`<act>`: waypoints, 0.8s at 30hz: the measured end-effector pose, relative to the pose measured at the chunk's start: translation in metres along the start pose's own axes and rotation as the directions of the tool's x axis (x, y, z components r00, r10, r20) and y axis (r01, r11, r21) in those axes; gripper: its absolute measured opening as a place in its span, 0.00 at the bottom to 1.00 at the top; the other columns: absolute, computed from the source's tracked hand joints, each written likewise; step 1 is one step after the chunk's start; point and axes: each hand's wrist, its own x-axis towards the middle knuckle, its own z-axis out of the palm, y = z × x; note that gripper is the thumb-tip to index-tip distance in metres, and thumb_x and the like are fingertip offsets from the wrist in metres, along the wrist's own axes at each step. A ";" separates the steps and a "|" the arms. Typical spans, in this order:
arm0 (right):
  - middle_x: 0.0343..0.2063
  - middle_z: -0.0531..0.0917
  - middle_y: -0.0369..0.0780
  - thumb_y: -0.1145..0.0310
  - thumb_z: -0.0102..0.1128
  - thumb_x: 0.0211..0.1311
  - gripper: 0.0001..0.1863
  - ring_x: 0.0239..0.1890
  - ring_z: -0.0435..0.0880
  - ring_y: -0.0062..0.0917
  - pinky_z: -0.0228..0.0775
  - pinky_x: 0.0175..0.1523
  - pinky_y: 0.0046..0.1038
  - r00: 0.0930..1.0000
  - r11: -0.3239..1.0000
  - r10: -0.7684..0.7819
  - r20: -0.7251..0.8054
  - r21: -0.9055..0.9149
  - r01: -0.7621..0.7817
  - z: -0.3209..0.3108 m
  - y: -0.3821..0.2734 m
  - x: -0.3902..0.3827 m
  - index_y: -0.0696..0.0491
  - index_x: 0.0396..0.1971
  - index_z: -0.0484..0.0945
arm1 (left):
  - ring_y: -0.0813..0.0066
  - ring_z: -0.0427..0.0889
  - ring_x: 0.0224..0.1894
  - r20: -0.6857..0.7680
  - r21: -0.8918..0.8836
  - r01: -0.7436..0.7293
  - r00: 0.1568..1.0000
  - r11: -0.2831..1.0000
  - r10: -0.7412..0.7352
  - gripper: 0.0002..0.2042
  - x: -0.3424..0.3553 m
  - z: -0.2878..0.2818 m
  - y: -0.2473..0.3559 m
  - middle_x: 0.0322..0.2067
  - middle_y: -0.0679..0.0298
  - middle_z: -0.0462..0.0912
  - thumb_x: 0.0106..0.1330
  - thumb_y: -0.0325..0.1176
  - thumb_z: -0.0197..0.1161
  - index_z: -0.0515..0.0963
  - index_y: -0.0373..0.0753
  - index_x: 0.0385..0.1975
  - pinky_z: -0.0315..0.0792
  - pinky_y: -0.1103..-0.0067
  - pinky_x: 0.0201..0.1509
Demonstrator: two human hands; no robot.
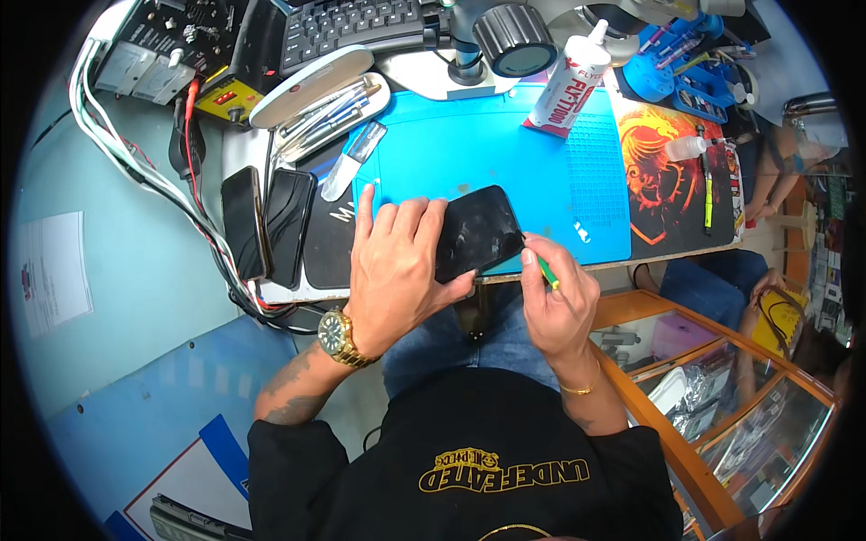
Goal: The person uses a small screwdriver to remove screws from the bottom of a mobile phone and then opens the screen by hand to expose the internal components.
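Note:
A black smartphone lies tilted, screen up, at the near edge of the blue work mat. My left hand grips it from the left, fingers laid along its side and the thumb at its lower edge. Between the thumb and fingers of my right hand is a slim green-handled tool. Its tip meets the right edge of the phone; what kind of tip it has is too small to tell. Smudges show on the dark screen.
Two more phones lie left of my left hand. Beyond them are an open case of tools and a clear plastic packet. A glue bottle stands on the mat, below a microscope base. A glass display cabinet is at right.

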 end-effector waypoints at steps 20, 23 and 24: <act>0.33 0.88 0.47 0.77 0.65 0.68 0.05 0.33 0.89 0.40 0.78 0.38 0.33 0.982 0.968 0.185 0.031 0.167 -0.187 -0.003 0.007 -0.004 0.60 0.41 0.82 | 0.58 0.79 0.45 0.067 -0.110 -0.006 0.998 0.994 0.013 0.36 0.014 0.001 -0.010 0.41 0.59 0.79 0.41 0.42 0.83 0.81 0.36 0.54 0.74 0.66 0.51; 0.33 0.88 0.47 0.77 0.65 0.69 0.05 0.34 0.90 0.40 0.79 0.38 0.33 0.990 0.983 0.141 0.000 0.122 -0.140 -0.001 0.008 -0.008 0.60 0.41 0.82 | 0.58 0.79 0.45 0.023 -0.089 -0.017 1.000 0.996 0.019 0.36 0.009 0.003 -0.005 0.41 0.59 0.79 0.39 0.41 0.84 0.81 0.36 0.53 0.74 0.65 0.51; 0.33 0.88 0.47 0.77 0.65 0.69 0.05 0.34 0.90 0.40 0.79 0.39 0.32 0.993 0.986 0.122 -0.008 0.114 -0.120 0.000 0.008 -0.008 0.60 0.41 0.82 | 0.57 0.79 0.45 0.009 -0.087 -0.021 1.000 0.996 0.022 0.36 0.008 0.004 -0.004 0.41 0.59 0.79 0.39 0.41 0.84 0.81 0.36 0.54 0.74 0.65 0.51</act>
